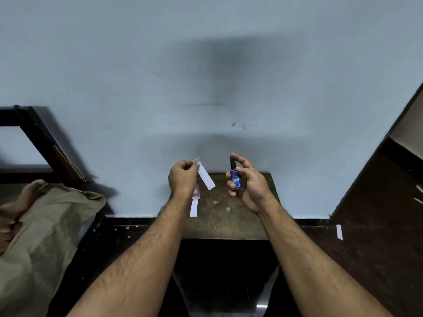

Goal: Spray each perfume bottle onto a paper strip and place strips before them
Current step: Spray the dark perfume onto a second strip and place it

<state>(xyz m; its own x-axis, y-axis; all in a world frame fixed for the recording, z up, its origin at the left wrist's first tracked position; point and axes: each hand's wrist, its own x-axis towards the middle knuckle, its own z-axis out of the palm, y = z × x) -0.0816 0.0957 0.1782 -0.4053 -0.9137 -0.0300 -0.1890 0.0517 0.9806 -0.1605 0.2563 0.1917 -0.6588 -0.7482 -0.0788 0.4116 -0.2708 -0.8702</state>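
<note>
Left hand [182, 177] pinches paper strip [205, 176] beside the nozzle; right hand [248, 181] wraps blue bottle [235, 181], forefinger on top, seemingly set to spray.

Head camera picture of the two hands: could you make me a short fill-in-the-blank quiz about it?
1. The small blue perfume bottle with a black spray top is held in the ____ hand.
2. The left hand pinches a white paper ____.
3. The forefinger on the black spray top belongs to the ____ hand.
4. Another white paper strip lies on the ____ wooden table, beneath the left wrist.

Missing words: right; strip; right; brown
</note>
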